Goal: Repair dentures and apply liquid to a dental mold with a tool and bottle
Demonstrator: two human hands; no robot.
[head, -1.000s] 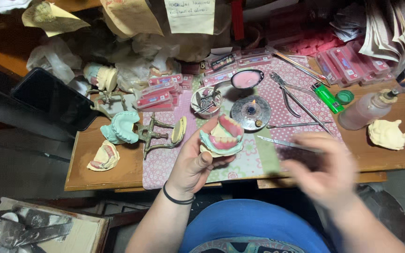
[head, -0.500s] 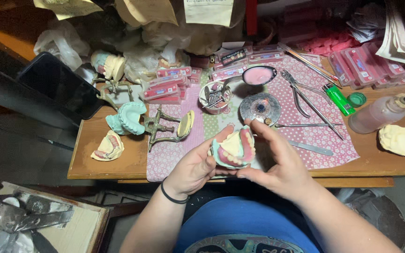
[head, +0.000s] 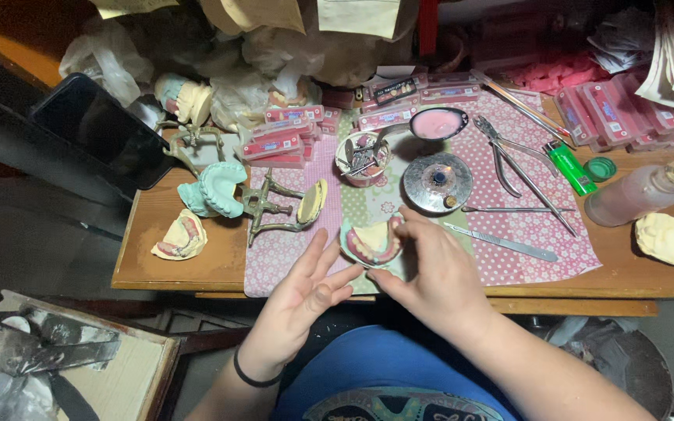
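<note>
**Right hand on the denture model, left hand open beside it**

Now, from the left: a black tablet (head: pixel 99 129) leans off the far-left corner of your wooden table (head: pixel 181 261). Near the front-left edge lies a cream dental cast (head: pixel 179 238), with a pale green cast (head: pixel 216 189) behind it and a metal articulator (head: pixel 278 209) just to the right, on the pink patterned cloth (head: pixel 509 265).

Your left hand (head: pixel 302 296) is spread flat, palm up, fingers (head: pixel 317 253) apart, gripping nothing; its fingertips reach close to the denture model (head: pixel 372 242). Your right hand (head: pixel 431 273) has that model, thumb and fingers curled around its right side and underside, holding it tilted just above the table's front edge, over the cloth.

Behind the model sits a small cup of tools (head: pixel 360 156), then a round metal lamp (head: pixel 437 182) and a pink-filled bowl (head: pixel 438 123). Further right lie a scalpel (head: pixel 501 242), pliers (head: pixel 512 164), a green lighter (head: pixel 571 168), a plastic bottle (head: pixel 637 195), and 1 more cream cast (head: pixel 668 238).
</note>
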